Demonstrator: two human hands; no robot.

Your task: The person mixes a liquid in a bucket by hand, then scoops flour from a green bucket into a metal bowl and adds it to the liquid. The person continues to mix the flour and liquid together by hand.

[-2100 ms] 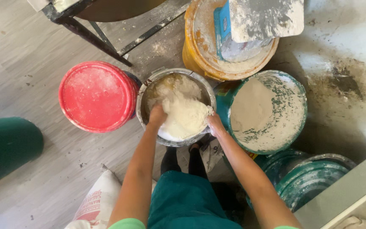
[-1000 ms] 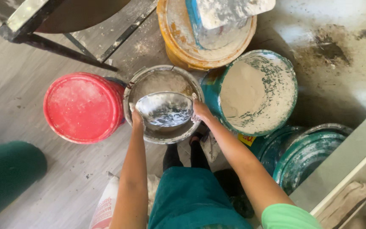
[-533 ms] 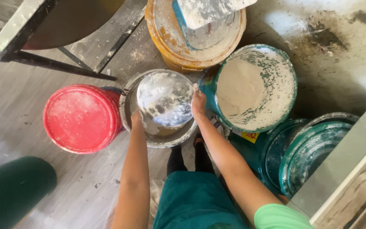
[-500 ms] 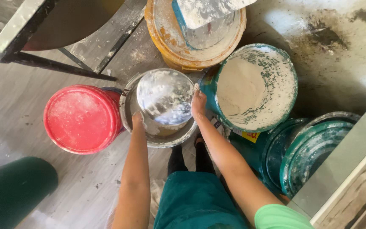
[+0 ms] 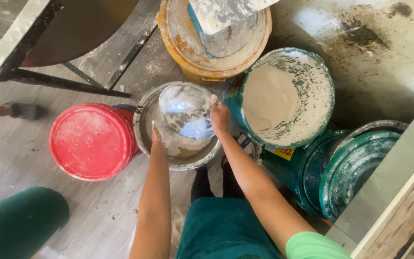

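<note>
Your hands — left, right — now tilt an emptied bowl over the grey bucket; the powder heap is gone, both grips clamped on its rim.

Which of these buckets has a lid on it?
The red bucket, left of the grey one under the hands: a red, dust-speckled lid covers it. The teal bucket and orange bucket stand open.

your view is evenly bright with soft daylight, strongest at the upper right, where the floor washes out pale. dull shadow sits under the dark frame at upper left. the tilted bowl shows glare and slight motion blur. the edges bend a little, and the corners look softer.
</note>
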